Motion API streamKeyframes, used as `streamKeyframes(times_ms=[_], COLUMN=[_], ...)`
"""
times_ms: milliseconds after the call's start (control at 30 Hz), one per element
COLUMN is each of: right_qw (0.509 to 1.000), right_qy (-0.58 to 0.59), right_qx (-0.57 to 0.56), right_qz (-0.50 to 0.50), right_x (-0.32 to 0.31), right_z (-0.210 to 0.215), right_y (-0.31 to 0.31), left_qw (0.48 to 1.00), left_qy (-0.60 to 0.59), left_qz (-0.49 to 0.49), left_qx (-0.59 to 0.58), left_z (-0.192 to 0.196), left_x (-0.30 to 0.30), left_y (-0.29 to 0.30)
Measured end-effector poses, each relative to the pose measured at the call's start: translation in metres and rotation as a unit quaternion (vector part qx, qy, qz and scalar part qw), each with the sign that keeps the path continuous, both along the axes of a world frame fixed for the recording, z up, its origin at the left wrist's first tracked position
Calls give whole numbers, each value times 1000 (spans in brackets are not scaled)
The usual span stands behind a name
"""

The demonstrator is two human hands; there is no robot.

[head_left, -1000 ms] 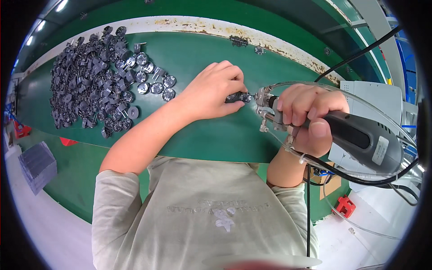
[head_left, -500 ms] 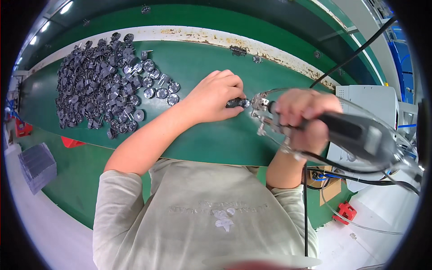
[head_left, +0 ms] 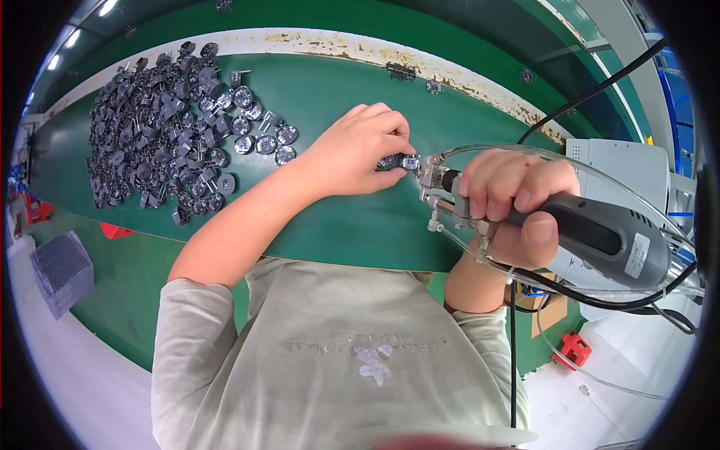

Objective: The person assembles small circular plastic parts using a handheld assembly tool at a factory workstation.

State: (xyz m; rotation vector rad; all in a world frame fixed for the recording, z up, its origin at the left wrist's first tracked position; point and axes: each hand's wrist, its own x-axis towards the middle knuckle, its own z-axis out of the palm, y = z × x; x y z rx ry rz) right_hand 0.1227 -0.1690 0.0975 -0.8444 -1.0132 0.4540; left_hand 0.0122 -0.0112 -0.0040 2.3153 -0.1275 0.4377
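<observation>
My left hand (head_left: 361,151) rests on the green tabletop, its thumb and fingers pinching a small dark round part (head_left: 388,162). Another small part with a shiny clear face (head_left: 410,162) lies right against it, just past the fingertips. My right hand (head_left: 517,199) is wrapped round a dark grey electric screwdriver (head_left: 600,234), held slanting with its body toward the right. The tool's metal nose (head_left: 432,176), fitted with clear tubing, comes up to the shiny part; whether they touch I cannot tell.
A big heap of dark round parts with metal prongs (head_left: 154,135) covers the table's left side. Several shiny-faced ones (head_left: 265,144) lie between heap and left forearm. A rusty white rail (head_left: 330,43) borders the far edge. Behind the screwdriver stands a light grey machine (head_left: 626,172); black cables hang nearby.
The screwdriver and my right hand, blurred by motion before, now show sharply, with the tool's body swung slightly. My left hand keeps its pinch in nearly the same place.
</observation>
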Motion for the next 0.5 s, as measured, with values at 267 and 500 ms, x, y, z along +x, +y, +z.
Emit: streamKeyframes(times_ms=[267, 500], right_qw=[1000, 1000], right_qy=[-2, -15], right_qx=[-3, -13], right_qz=[11, 21], right_x=[2, 3], right_z=[-1, -1], right_y=[0, 1], left_qw=[1000, 1000], left_qy=[-3, -3], left_qz=[-2, -1], left_qx=[1, 2], left_z=[-1, -3], left_x=[-1, -2], left_y=[1, 1])
